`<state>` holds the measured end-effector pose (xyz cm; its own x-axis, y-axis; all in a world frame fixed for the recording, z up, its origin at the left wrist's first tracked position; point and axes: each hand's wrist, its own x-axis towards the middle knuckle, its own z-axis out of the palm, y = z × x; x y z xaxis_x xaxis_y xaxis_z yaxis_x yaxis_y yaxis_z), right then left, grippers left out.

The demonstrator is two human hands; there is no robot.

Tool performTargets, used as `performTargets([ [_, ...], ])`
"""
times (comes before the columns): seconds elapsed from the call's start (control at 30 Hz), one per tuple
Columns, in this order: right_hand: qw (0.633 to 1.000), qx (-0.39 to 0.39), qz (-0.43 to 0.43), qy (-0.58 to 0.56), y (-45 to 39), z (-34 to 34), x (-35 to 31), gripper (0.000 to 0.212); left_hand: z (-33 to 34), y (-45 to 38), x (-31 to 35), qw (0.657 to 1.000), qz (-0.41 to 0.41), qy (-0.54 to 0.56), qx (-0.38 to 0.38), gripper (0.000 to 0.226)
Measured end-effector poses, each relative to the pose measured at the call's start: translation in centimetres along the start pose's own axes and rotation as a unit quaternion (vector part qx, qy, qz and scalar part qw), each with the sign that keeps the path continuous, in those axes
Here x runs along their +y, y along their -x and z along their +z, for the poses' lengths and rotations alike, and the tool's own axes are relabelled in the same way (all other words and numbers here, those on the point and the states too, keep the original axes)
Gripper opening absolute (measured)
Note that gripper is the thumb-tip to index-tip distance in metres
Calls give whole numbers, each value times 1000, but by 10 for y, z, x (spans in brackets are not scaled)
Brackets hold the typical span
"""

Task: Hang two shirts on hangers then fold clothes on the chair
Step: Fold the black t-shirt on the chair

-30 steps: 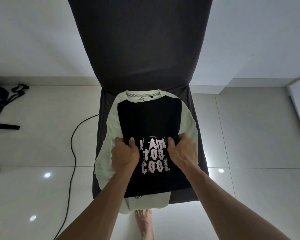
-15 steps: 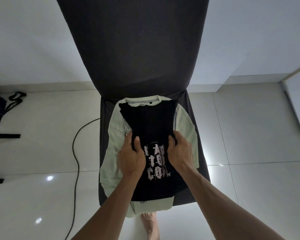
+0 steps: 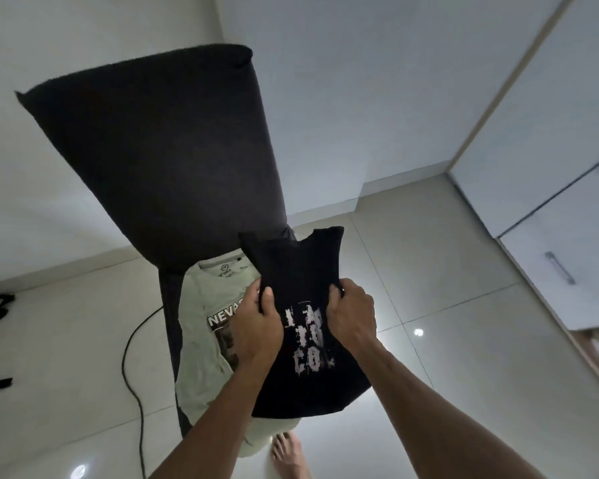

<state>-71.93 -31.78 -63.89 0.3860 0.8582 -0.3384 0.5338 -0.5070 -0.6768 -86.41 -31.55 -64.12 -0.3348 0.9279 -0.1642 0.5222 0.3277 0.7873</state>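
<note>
The chair [image 3: 159, 160], dark-covered with a tall back, carries a pale green shirt [image 3: 201, 333] lying flat on its seat, collar toward the backrest. Held just above and to the right of it is the black shirt [image 3: 301, 271], printed front up, its upper part standing free in the air and its lower part draping over the chair's near edge.

The left hand [image 3: 256, 326] pinches the black shirt's left side, thumb on top and fingers curled under the cloth; the right hand [image 3: 351, 316] grips the opposite side the same way. Both fists are closed on fabric.

To do this step well, I judge the hands should keep level and evenly spaced so the shirt stays taut and square, without dragging the green shirt out of shape.

Counted: one chair, two shirts, two hands, one cable [image 3: 132, 361] on the floor, and one bare foot [image 3: 287, 454]. No hanger shows, though the dark objects at the left edge are too unclear to name.
</note>
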Motion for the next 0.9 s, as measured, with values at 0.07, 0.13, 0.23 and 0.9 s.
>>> performTargets([
  [0.07, 999, 38, 9, -14, 14, -49, 6, 26, 6, 22, 39, 999, 21, -1, -26, 37],
  [0.13, 997, 75, 20, -28, 32, -103, 15, 26, 13, 50, 81, 997, 49, 3, -64, 36],
  [0.23, 989, 131, 41, -47, 64, -184, 31, 27, 25, 97, 147, 989, 96, 9, -115, 33],
  [0.9, 865, 448, 207, -89, 160, -555, 201, 28, 240, 356, 449, 832, 331, 15, -445, 36],
])
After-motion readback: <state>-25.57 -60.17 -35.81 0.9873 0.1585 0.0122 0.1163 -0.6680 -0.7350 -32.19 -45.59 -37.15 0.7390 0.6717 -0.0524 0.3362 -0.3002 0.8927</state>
